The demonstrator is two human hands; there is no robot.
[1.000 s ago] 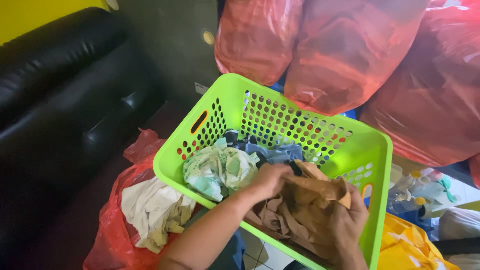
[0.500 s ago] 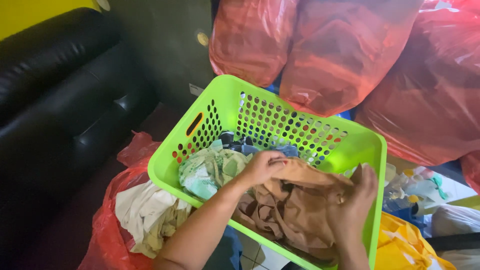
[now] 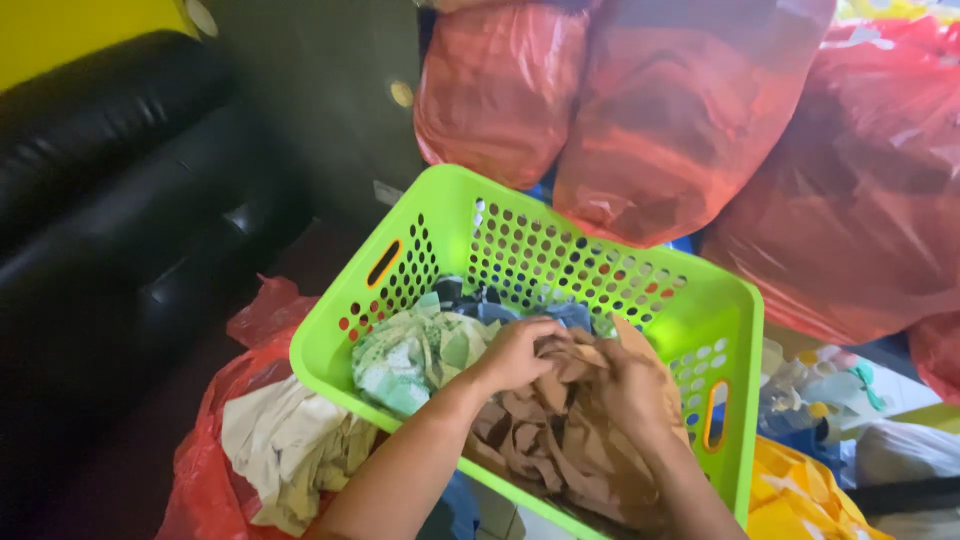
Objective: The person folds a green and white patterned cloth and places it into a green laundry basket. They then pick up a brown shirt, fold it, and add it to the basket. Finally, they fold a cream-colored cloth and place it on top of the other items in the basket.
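Note:
A bright green perforated plastic basket holds crumpled clothes. Both my hands are inside it, close together on a brown cloth. My left hand grips the cloth's upper edge near the basket's middle. My right hand presses and bunches the same cloth just to the right. A pale green and white patterned cloth lies at the basket's left side, and a blue-grey garment shows behind my hands.
Large red plastic bags are piled behind and to the right of the basket. A red bag with a cream cloth lies at the lower left. A black sofa fills the left. A yellow bag sits at the lower right.
My right hand has moved left from the basket's right side to meet my left hand, bunching the brown cloth together. The view has shifted slightly.

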